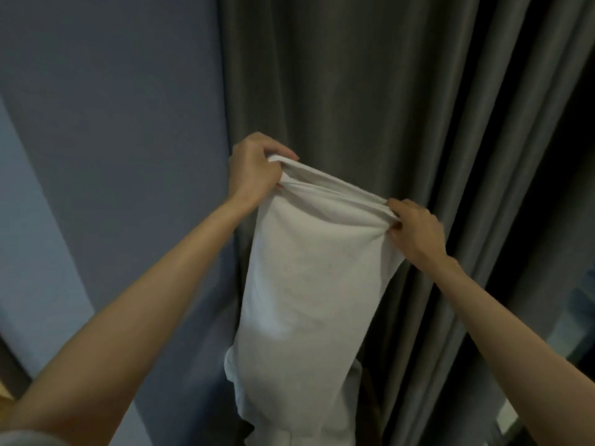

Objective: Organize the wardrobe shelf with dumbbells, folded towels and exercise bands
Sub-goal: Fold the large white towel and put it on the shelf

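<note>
While a grey curtain [354, 91] fills most of the view, a blue-grey wall [112, 91] stands to its left. In front of the curtain hangs a white towel [306, 268], held up by its top edge and drooping long below, its lower end running out of view at the bottom. The left hand [254, 169] pinches the top corner near the curtain's left edge. The right hand [415, 230] pinches the other corner, lower and further across the curtain. Each grip is clamped on the cloth, with the edge drawn taut between them. The towel may be doubled along its length, though that is hard to tell. The task looks to be at the folding of a towel and not far along. This towel is not yet a neat fold, and no shelf, dumbbells or bands show, so what has been placed cannot be told.
</note>
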Demonstrator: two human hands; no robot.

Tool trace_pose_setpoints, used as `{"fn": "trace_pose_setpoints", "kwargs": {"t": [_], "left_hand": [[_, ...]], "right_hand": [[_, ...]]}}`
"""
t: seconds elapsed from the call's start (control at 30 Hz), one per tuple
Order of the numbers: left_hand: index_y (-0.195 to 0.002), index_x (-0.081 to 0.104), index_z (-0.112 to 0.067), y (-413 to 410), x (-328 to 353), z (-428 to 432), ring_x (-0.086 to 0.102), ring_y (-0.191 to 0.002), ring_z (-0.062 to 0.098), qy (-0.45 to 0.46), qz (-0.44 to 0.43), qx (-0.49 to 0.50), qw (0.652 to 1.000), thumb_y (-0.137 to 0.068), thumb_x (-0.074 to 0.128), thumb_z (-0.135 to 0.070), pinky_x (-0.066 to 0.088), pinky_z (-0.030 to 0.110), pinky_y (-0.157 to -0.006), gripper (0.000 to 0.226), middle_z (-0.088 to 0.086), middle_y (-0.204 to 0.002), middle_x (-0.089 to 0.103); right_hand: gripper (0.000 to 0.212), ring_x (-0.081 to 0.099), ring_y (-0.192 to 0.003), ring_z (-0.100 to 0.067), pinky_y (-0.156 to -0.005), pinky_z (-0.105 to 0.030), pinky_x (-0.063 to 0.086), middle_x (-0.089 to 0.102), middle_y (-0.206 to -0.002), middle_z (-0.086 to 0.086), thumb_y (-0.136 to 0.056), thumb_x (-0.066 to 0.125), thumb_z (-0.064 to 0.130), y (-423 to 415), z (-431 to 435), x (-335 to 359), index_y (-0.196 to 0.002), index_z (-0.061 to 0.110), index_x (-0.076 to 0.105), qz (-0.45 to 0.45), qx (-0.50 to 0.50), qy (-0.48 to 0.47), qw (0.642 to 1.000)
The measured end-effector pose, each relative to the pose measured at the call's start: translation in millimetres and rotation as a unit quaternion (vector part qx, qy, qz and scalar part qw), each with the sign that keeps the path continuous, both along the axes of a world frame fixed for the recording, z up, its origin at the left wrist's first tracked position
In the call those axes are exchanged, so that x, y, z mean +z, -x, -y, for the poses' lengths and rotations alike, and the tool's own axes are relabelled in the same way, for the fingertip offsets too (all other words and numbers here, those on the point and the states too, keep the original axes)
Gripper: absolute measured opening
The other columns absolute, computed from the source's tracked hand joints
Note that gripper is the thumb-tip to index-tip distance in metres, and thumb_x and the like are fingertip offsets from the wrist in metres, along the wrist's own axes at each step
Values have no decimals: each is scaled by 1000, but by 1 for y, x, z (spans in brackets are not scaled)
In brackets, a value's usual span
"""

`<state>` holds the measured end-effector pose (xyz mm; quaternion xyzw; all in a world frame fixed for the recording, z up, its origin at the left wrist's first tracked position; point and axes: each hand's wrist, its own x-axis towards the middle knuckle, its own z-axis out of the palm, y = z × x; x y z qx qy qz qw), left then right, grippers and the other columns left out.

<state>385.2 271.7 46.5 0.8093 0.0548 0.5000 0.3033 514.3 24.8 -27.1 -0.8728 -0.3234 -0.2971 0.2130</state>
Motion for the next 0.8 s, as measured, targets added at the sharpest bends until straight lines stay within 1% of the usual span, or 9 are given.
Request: {"fn": "trace_pose_setpoints", "kwargs": {"t": [0.07, 0.13, 0.2, 0.27, 0.33, 0.43, 0.6, 0.7, 0.8], "left_hand": [[-95, 76, -22, 9, 11, -12, 63, -94, 16, -46, 13, 58, 997, -67, 51, 1, 48, 23, -85, 44, 3, -95, 72], [-108, 71, -16, 20, 17, -27, 65, -98, 26, -63, -64, 111, 990, -75, 51, 0, 51, 33, -87, 42, 10, -104, 71], [-106, 70, -12, 27, 17, -32, 69, -76, 28, -18, -159, 101, 982, -78, 47, 3, 57, 35, -66, 40, 15, -91, 71], [-101, 71, -6, 33, 12, -30, 64, -46, 15, 96, -188, 38, 977, -78, 38, 11, 53, 24, -44, 44, 13, -70, 67], [-98, 71, -1, 40, 3, -32, 53, -32, 6, 180, -159, 9, 971, -77, 33, 15, 46, 17, -36, 46, 9, -56, 60], [-86, 72, -4, 54, -11, -39, 42, -28, 3, 196, -131, -3, 972, -74, 34, 15, 34, 14, -31, 45, -3, -34, 51], [-64, 65, -15, 70, -10, -36, 53, -31, 11, 145, -158, -21, 977, -70, 34, 10, 41, 19, -34, 40, -1, -37, 55], [-58, 62, -7, 80, -9, -24, 54, -33, 18, 123, -148, -13, 981, -63, 35, 2, 42, 21, -34, 29, 8, -41, 54], [-58, 55, 5, 90, -14, -4, 46, -31, 18, 110, -107, 12, 988, -61, 37, -5, 36, 20, -33, 21, 7, -37, 46]], "right_hand": [[29, 57, -79, -33, -61, -29, 32, 60, -93, -12, -78, 55, -3, 4, -2, 23, -102, 11, 65, 86, -6, -35, 996], [26, 58, -78, -34, -65, -30, 31, 63, -95, -15, -81, 57, -1, 8, -1, 40, -102, 9, 67, 166, -6, -45, 985], [29, 59, -85, -36, -69, -35, 35, 63, -101, -15, -86, 55, 2, 13, -4, 48, -110, 11, 67, 160, -10, -4, 987], [34, 58, -93, -35, -75, -39, 38, 62, -105, -12, -88, 52, 4, 19, -8, 46, -117, 16, 66, 118, 1, 40, 992], [35, 57, -93, -34, -74, -38, 34, 62, -101, -12, -86, 53, 3, 28, -11, 43, -115, 15, 67, 127, 14, 47, 991], [32, 55, -83, -34, -69, -38, 32, 59, -90, -13, -78, 56, 0, 42, -10, 47, -106, 11, 69, 184, 21, 53, 981], [21, 55, -74, -32, -65, -33, 33, 60, -79, -11, -77, 52, 7, 56, 1, 62, -91, 10, 67, 185, 26, 30, 982], [28, 55, -71, -28, -64, -33, 36, 61, -75, -8, -76, 44, 14, 71, 12, 56, -85, 11, 70, 159, 38, -28, 986], [32, 58, -69, -28, -62, -33, 41, 64, -72, -7, -71, 43, 18, 87, 28, 46, -80, 12, 73, 130, 41, -97, 986]]}}
